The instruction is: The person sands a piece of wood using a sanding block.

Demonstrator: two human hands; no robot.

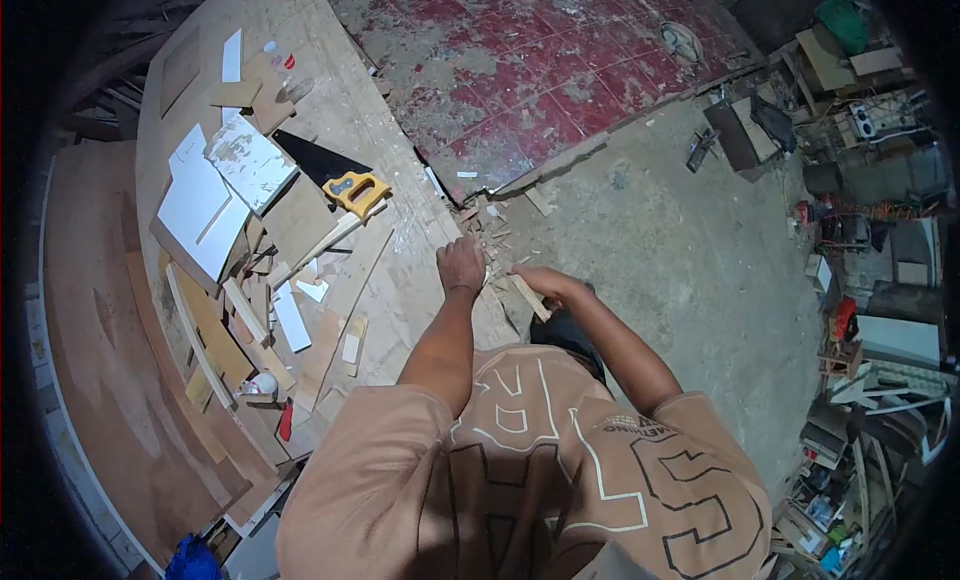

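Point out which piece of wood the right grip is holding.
The short pale strip at the fingers of the right grip, beside the table's edge; the other wood pieces on the table lie away from that grip.

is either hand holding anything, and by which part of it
The right hand holds a wood piece near its far end; whether the left hand holds anything cannot be told.

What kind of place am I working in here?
Probably a woodworking shop: a yellow-handled, black-bladed handsaw lies on a pale wooden workbench, near flat white board pieces.
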